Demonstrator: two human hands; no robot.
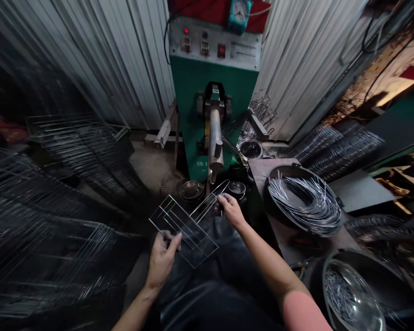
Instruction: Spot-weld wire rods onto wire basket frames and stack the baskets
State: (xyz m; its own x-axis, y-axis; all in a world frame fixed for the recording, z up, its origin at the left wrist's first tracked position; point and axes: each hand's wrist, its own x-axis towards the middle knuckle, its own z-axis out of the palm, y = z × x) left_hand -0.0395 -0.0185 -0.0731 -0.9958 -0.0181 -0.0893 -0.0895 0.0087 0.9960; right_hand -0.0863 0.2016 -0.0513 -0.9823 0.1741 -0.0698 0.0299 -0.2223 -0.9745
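Note:
My left hand (163, 257) is closed on the lower left edge of a rectangular wire rack (186, 230), its thumb on top. From the rack's far right side a long, narrow wire loop (207, 206) reaches up like a handle. Fingers of my right hand (229, 208) pinch this loop near its outer end. The rack lies tilted over my lap, just below the electrode tip (212, 175) of a green spot-welding machine (186, 115). Whether the loop is joined to the rack, I cannot tell.
To the right, a pan (305, 200) holds bent wires, and a metal bowl (353, 296) holds small wire pieces. Stacked wire racks (72, 151) crowd the left side. Small round dishes (191, 190) sit below the machine. Corrugated metal wall (131, 59) stands behind.

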